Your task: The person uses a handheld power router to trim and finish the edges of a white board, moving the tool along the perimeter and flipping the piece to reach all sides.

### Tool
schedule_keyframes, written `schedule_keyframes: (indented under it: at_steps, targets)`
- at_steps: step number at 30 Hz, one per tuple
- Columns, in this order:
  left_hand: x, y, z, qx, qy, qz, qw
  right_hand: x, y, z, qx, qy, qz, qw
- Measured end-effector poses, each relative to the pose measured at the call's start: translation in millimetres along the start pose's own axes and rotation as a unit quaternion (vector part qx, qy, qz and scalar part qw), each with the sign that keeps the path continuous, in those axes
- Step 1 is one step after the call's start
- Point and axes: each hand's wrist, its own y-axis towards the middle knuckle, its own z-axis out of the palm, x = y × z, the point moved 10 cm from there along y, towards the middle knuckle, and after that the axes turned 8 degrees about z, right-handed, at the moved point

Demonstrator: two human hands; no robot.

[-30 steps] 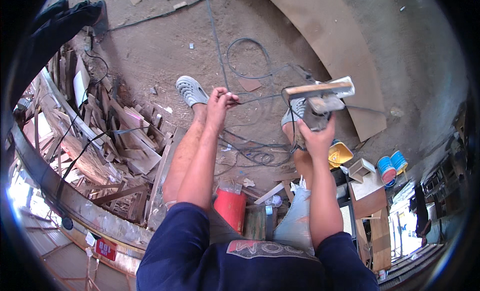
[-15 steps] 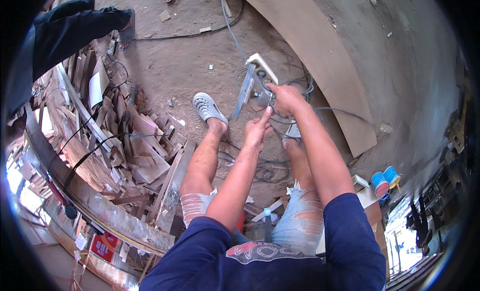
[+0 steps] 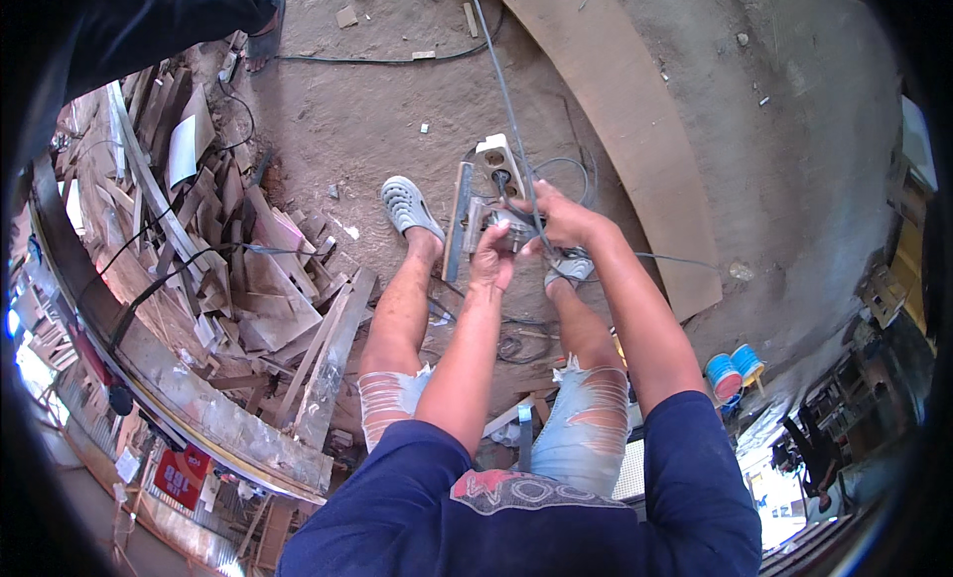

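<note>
In front of my shins, a white power strip (image 3: 495, 156) with round sockets stands tilted, a dark plug (image 3: 501, 179) in one socket. Beside it is a long narrow grey metal plate (image 3: 458, 222), with rounded metallic parts (image 3: 508, 229) next to it; what kind of tool they belong to is unclear. My left hand (image 3: 491, 262) is closed on these metallic parts, thumb up. My right hand (image 3: 562, 221) is closed around a grey cable (image 3: 512, 115) just below the power strip; its fingertips are partly hidden.
Loops of cable lie around my clogs (image 3: 407, 205). Scrap wood (image 3: 268, 289) is heaped on the left, beside a long beam (image 3: 248, 418). A curved brown board (image 3: 635, 130) lies at right, paint buckets (image 3: 725, 376) nearer. Another person's leg (image 3: 179, 26) is at upper left.
My left hand has moved up and closed on the metallic parts. The power strip and plate have turned, so the sockets now face me. The other person's leg has shifted upward in view.
</note>
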Motion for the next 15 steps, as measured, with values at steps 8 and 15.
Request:
schedule_keyframes:
  at_steps: [8,15]
  targets:
    - [-167.5,-56.1,0.6,0.091,0.136,0.081,0.983,-128.7,-92.9,-99.5,-0.401,0.12,0.111,0.901]
    - [-284.4,-231.6,74.2,0.205,0.146,0.04,0.967,-12.6,-184.6,-7.4,-0.269,0.079,0.077,0.957]
